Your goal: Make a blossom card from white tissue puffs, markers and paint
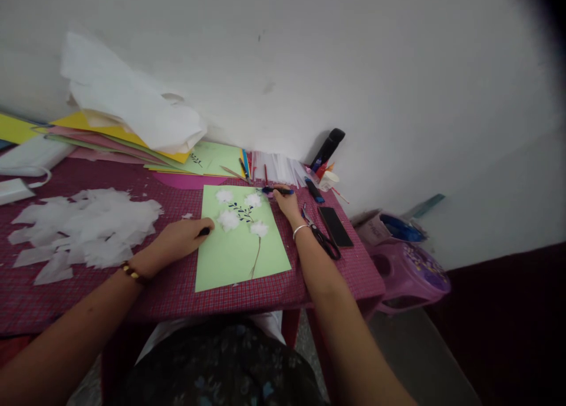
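A light green paper sheet [225, 258] lies on the table, with white fluffy flowers [229, 220], dark leaves [241, 211] and a thin brown stem [257, 254] on it. At the sheet's upper right edge, my right hand [285, 201] is closed around a dark blue marker [287, 191], held nearly level and pointing left. My left hand [194, 235] rests at the sheet's left edge, fingers closed on a small black cap [204, 231]. Beyond the right wrist are scissors [325, 238] with black handles.
White paper pieces [92, 223] are heaped on the left of the checked tablecloth [177, 288]. Coloured paper [119, 138] is stacked behind. A phone [336, 226], a blue-black marker [314, 190] and a black bottle [328, 147] stand or lie rightward. A pink stool [398, 270] is beside the table.
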Motion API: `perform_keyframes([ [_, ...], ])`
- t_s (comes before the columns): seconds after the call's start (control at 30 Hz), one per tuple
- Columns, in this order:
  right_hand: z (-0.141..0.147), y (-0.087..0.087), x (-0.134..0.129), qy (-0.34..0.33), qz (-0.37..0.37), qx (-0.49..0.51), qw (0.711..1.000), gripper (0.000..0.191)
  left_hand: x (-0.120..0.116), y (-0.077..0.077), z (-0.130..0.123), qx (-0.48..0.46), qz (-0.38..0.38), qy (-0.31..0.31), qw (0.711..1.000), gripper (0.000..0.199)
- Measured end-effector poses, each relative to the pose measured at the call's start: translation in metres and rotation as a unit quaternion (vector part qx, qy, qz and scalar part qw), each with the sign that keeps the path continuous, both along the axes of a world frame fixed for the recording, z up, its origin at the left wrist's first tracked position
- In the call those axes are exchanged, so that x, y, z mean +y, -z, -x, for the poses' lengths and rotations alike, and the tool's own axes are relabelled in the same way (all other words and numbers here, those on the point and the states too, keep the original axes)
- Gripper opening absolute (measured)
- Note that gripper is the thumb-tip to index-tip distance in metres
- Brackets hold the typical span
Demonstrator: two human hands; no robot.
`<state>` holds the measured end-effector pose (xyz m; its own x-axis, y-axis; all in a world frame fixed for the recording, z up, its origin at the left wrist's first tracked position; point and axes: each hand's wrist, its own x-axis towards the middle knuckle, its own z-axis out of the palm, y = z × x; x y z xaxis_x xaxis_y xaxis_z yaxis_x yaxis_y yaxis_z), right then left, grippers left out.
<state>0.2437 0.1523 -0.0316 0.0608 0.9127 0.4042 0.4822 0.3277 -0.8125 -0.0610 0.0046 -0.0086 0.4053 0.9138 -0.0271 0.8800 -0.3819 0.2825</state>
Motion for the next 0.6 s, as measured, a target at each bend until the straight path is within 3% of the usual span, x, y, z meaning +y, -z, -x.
perform_keyframes([
  [0.17,-0.003,-0.022,-0.013,0.009,0.005,0.042,0.999,0.015,-0.001,-0.002,0.0,0.0,0.001,-0.008,1.0,0.029],
  [0.23,-0.007,-0.036,-0.033,0.015,0.0,0.065,0.998,0.015,-0.002,-0.001,0.0,-0.005,0.002,-0.009,1.0,0.029],
  [0.33,-0.013,-0.048,-0.084,0.01,0.003,0.124,0.992,0.021,-0.002,0.0,0.0,-0.009,0.003,-0.017,1.0,0.031],
  [0.47,-0.008,-0.034,-0.155,-0.048,0.079,0.179,0.98,0.021,0.0,0.001,-0.001,-0.004,0.003,-0.027,1.0,0.033],
  [0.6,0.0,-0.009,-0.177,-0.063,0.121,0.207,0.969,0.016,0.0,0.001,0.0,0.005,0.002,-0.016,1.0,0.032],
])
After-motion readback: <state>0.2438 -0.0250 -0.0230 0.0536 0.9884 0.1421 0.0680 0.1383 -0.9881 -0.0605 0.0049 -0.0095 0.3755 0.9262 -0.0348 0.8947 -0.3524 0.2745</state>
